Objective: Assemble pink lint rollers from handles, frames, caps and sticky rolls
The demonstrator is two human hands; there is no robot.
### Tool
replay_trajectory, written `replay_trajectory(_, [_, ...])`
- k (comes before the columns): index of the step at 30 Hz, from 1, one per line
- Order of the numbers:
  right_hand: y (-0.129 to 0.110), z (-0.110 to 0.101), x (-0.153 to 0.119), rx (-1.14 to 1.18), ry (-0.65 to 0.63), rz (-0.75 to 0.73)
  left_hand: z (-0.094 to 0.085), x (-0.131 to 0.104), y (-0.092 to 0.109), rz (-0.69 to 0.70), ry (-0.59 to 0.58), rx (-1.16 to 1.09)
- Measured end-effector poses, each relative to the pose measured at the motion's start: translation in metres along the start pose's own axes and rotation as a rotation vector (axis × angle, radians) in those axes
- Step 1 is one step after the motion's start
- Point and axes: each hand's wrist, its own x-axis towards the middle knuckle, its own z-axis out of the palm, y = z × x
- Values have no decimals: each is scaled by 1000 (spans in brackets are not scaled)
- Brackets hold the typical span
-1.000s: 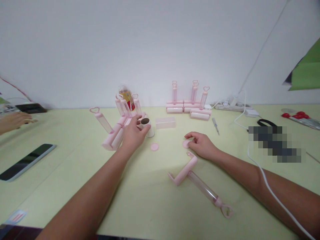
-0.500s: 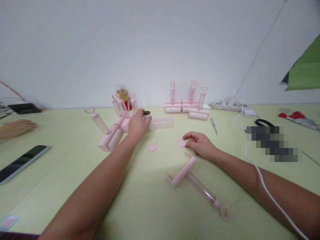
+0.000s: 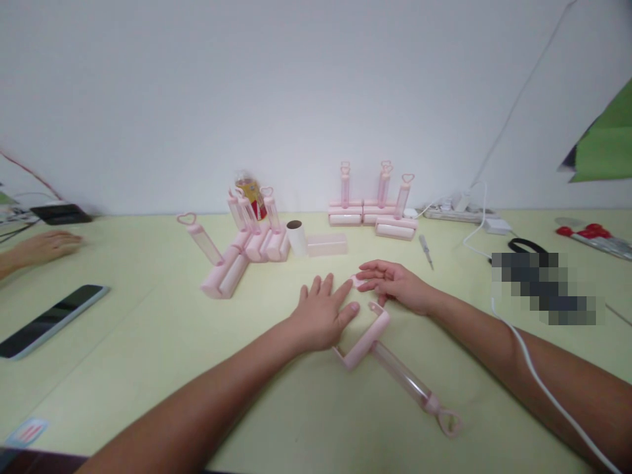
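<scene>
Fingers of the left hand (image 3: 323, 313) lie spread and flat on the pale yellow-green tabletop (image 3: 148, 342), palm down, gripping nothing; whether a small disc lies under the palm cannot be told. At two o'clock from it, close by, the right hand (image 3: 395, 284) rests with loosely curled fingers, its fingertips pinching a small round pink plastic cap (image 3: 359, 281) against the table. The left index fingertip reaches almost to that cap.

Just beside both hands, at five o'clock from the left one, lies a pink lint-roller frame with a clear tubular handle and heart-shaped end loop (image 3: 395, 368); its bracket end sits between the two hands and the handle runs off toward four o'clock.

At twelve o'clock from the left hand, well apart, a white paper roll with a brown cardboard core (image 3: 297, 237) stands upright, touching a translucent pink rectangular cover (image 3: 326, 245) on its right. Left of the roll, a cluster of finished pink lint rollers (image 3: 247, 247) lies fanned out; another group (image 3: 375, 214) stands at one o'clock near the wall. A dark smartphone (image 3: 52, 319) lies at nine o'clock, and another person's hand (image 3: 44, 247) rests at ten o'clock.
</scene>
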Motion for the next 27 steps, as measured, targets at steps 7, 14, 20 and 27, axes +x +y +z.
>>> replay_trajectory(7, [7,-9,2,157,77,-46,-5,37,-1,77,-13,61])
replay_trajectory(14, [13,-10,6,128,107,-46,0,51,-27,108,94,109])
replay_trajectory(20, [11,-8,5,129,116,-45,-12,41,-31,154,113,144])
replay_trajectory(27, [9,-6,3,117,130,-52,-18,-6,23,118,113,59])
